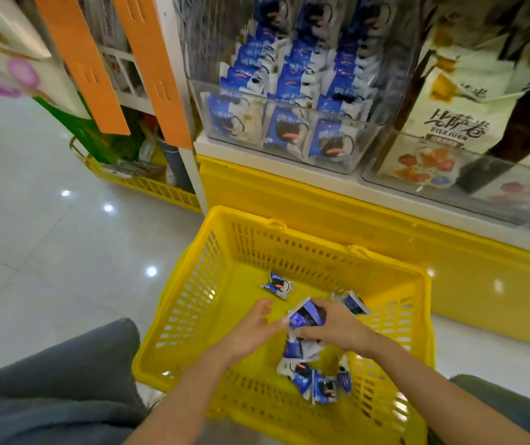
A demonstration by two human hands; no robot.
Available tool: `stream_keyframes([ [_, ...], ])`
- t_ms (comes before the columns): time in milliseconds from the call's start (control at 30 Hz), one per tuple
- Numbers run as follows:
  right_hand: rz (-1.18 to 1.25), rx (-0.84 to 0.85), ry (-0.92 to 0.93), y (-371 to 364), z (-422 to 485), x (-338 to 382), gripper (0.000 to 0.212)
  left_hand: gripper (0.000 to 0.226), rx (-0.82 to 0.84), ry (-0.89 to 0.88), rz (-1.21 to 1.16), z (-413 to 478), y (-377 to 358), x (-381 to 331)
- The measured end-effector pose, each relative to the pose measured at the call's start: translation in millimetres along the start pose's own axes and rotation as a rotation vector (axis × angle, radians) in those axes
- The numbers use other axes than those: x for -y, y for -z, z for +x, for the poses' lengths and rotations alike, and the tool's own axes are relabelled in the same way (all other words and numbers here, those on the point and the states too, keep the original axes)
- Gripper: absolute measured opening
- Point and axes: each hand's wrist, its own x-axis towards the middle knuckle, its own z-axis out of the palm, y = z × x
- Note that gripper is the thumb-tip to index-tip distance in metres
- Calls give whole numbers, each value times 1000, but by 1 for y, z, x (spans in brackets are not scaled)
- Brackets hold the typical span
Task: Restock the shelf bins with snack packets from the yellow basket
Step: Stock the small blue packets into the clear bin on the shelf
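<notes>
Inside the yellow basket point(193, 303), the right hand point(334, 329) grips a blue snack packet point(307, 316); the left hand point(254, 329) hovers beside it, fingers relaxed, holding nothing, above loose packets point(321, 385)

Glossy pale floor point(32, 252) beside the shelving.
A yellow basket point(193, 303) stands on it near the yellow shelf base point(321, 213); a second yellow basket point(160, 187) sits further left.

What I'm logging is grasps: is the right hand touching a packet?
Touching. Head view: the right hand pinches a blue packet over the basket.
</notes>
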Motion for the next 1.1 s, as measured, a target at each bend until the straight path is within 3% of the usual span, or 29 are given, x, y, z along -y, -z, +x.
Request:
stream_keyframes([
  [133, 309, 49, 35, 8, -25, 30, 33, 61, 205, 10, -378, -18, -5, -15],
  [267, 459, -30, 63, 15, -39, 49, 36, 31, 167, -82, -370, -30, -3, -36],
  [400, -4, -465, 139, 29, -48, 74, 38, 31, -4, -108, -545, -38, -1, -57],
  [467, -280, -564, 203, 31, -54, 88, 45, 38, 33, -92, -686, -43, 1, -67],
  [633, -530, -388, 420, 11, -63, 113, 53, 51, 182, -156, -835, -54, 7, -89],
  [767, -502, -393, 717, 8, -78, 124, 34, 51, 145, -248, -969, -60, 17, -97],
  [867, -334, -497, 690, 17, -81, 132, 25, 53, 85, -314, -972, -60, 24, -101],
  [933, -250, -555, 588, 25, -77, 140, 32, 52, 67, -369, -929, -60, 30, -108],
  [1033, -87, -460, 399, 38, -70, 158, 40, 55, 20, -448, -818, -63, 41, -122],
  [1100, -21, -400, 367, 45, -68, 170, 38, 65, -47, -471, -728, -66, 49, -134],
])
